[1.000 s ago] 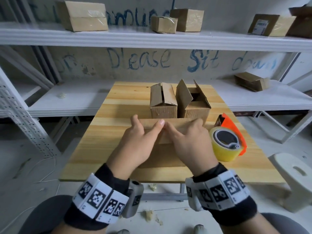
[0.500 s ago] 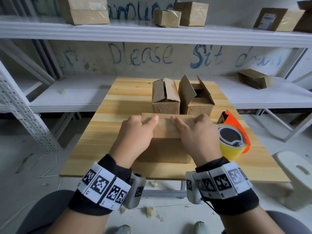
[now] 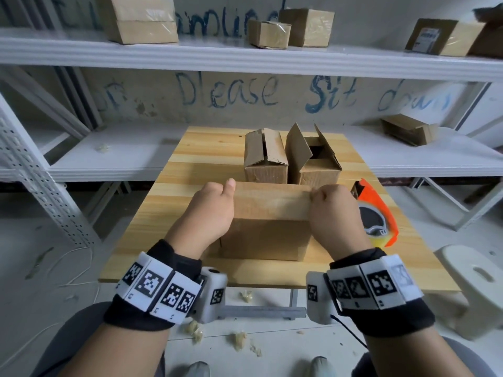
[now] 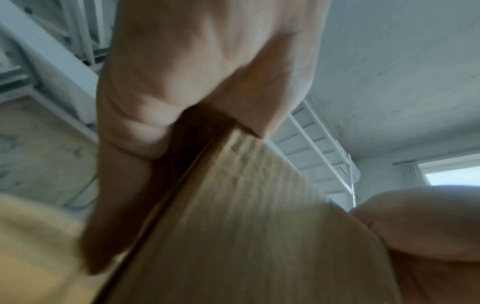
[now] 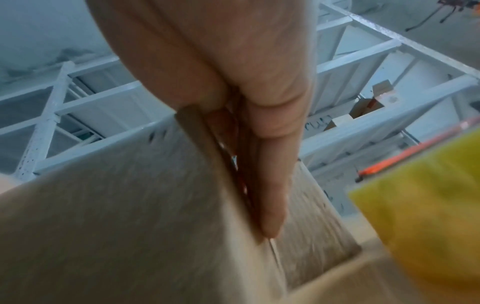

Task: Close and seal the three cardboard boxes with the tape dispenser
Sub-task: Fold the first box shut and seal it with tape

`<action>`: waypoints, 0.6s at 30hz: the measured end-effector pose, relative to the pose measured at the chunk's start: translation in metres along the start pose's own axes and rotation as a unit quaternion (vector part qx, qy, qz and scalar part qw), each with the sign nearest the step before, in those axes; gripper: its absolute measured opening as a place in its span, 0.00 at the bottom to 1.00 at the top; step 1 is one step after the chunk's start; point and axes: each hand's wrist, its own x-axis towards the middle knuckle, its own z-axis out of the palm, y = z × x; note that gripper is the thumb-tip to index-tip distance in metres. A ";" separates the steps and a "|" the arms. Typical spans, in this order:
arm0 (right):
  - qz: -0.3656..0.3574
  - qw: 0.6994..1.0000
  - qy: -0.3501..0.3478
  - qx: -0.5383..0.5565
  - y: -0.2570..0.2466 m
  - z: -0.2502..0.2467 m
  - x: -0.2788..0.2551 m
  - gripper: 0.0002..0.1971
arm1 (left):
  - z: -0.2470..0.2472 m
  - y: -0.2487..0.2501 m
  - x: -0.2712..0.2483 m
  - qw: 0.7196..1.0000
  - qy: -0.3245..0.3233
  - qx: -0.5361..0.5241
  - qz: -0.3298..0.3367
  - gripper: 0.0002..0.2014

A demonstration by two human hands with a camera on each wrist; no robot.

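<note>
While the left hand (image 3: 211, 210) and right hand (image 3: 330, 213) each pinch an end of its flap, the nearest box (image 3: 268, 227) sits between them; a tape dispenser (image 3: 377, 213) lies just right, two open boxes (image 3: 291, 156) behind.

Bright, even daylight in the head view, bent at the edges. Blurry, smeared and dimmer in both wrist views.
</note>
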 end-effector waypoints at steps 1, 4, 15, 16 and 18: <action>-0.022 1.000 -0.010 -0.019 -0.005 -0.004 -0.002 0.15 | -0.001 0.001 0.001 0.998 -0.003 0.060 0.006 0.30; -0.128 0.990 -0.001 -0.055 -0.019 -0.007 -0.006 0.18 | -0.004 0.009 0.004 0.971 0.045 0.221 0.084 0.35; -0.265 0.920 -0.087 -0.276 -0.017 0.031 -0.008 0.43 | 0.005 0.013 0.008 0.914 -0.135 0.299 0.238 0.43; -0.258 0.924 -0.080 -0.272 -0.018 0.032 -0.008 0.42 | 0.005 0.013 0.008 0.914 -0.130 0.303 0.237 0.45; -0.231 0.932 -0.077 -0.269 -0.019 0.030 -0.010 0.40 | 0.006 0.011 0.008 0.914 -0.117 0.309 0.236 0.47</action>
